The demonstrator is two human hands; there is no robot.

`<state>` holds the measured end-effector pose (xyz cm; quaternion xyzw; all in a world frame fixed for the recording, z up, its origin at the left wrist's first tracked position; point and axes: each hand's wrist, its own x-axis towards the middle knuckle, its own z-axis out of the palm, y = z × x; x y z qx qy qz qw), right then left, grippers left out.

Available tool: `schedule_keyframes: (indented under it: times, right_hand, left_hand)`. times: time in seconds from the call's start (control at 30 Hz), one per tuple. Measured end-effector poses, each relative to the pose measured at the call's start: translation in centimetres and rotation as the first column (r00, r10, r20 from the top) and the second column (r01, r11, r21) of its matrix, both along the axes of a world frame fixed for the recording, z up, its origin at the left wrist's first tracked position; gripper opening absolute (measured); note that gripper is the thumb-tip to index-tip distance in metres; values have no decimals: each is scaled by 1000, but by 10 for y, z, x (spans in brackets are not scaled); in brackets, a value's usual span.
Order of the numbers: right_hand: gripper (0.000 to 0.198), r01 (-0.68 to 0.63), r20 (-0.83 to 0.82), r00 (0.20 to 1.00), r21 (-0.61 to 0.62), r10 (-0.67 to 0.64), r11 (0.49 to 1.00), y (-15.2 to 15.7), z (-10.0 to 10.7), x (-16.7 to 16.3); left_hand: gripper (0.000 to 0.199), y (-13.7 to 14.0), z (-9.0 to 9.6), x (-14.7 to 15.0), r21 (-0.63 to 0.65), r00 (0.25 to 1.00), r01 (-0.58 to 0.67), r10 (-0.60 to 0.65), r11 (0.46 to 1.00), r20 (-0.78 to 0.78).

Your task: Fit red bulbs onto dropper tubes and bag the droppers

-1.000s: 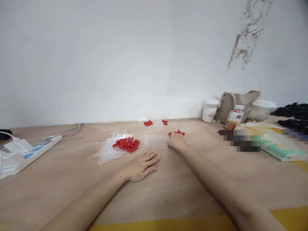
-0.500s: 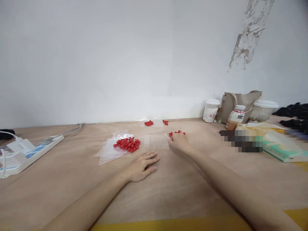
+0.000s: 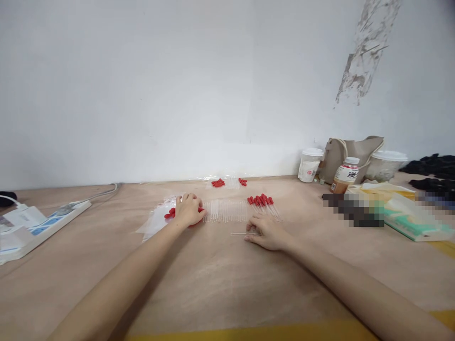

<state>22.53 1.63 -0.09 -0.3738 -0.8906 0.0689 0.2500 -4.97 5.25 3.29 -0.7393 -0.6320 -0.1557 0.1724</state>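
At the far left, a white power strip with blue socket panels carries a white charger, its grey lettering too small to read. Right of it, clear plastic bags lie under a pile of glossy red bulbs; the left hand bends over this pile with curled fingers, covering most of it, so I cannot tell whether it grips one. Next comes a row of transparent tubes, side by side, with two small red clusters beyond, near the wall. To the right lie red-topped tubes; just nearer, the right hand, nearly closed, pinches a single clear tube pointing left. At far right stand a lidded cup with a round red logo, a grey-beige bag, partly blocked by a bottle reading "炭", and a green-and-white packet.
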Motion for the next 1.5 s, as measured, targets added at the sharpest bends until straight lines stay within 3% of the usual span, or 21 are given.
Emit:
schedule_keyframes:
  times: [0.27, 0.47, 0.5, 0.57, 0.63, 0.7, 0.87, 0.97, 1.07, 1.33, 1.5]
  right_hand:
    - [21, 141, 10, 990, -50, -140, 989, 4, -12, -15]
    - [20, 183, 2, 983, -16, -183, 983, 0, -16, -17]
    - [19, 184, -15, 983, -10, -184, 983, 0, -17, -17]
    - [17, 191, -60, 980, -1, -191, 982, -1, -19, -15]
    - [15, 199, -109, 974, -7, -198, 980, -2, -21, -12]
    - [13, 194, -159, 967, -38, -198, 980, -2, -23, -8]
    - [11, 119, -253, 958, -92, -139, 989, -2, -22, -2]
    - [13, 69, -249, 965, -80, -87, 994, -3, -22, -3]
    - [16, 40, -197, 979, -41, -48, 998, -3, -23, -5]
    - [17, -32, -194, 980, 51, 41, 998, -12, -20, -8]
    - [16, -29, -214, 976, 90, 48, 995, -17, -16, -8]
  left_hand:
    - [15, 9, -6, 5, 47, 1000, 22, -21, 999, -23]
    - [19, -17, -2, 11, 159, 998, 59, -62, 986, 12]
    - [19, -26, -3, 12, 178, 994, 97, -104, 979, 27]
    - [17, -43, -8, 15, 212, 948, 283, -306, 935, 87]
    - [16, -58, -16, 19, 172, 864, 459, -483, 872, 143]
    - [14, -68, -26, 23, 85, 807, 545, -550, 834, 217]
    - [15, -72, -40, 28, -13, 792, 508, -460, 861, 402]
    - [28, -68, -38, 31, -55, 793, 507, -441, 860, 419]
    - [23, -63, -38, 36, -89, 803, 510, -436, 855, 407]
    - [19, -70, -37, 44, 71, 824, 466, -462, 882, 329]
    - [17, -77, -34, 47, 58, 813, 504, -496, 862, 304]
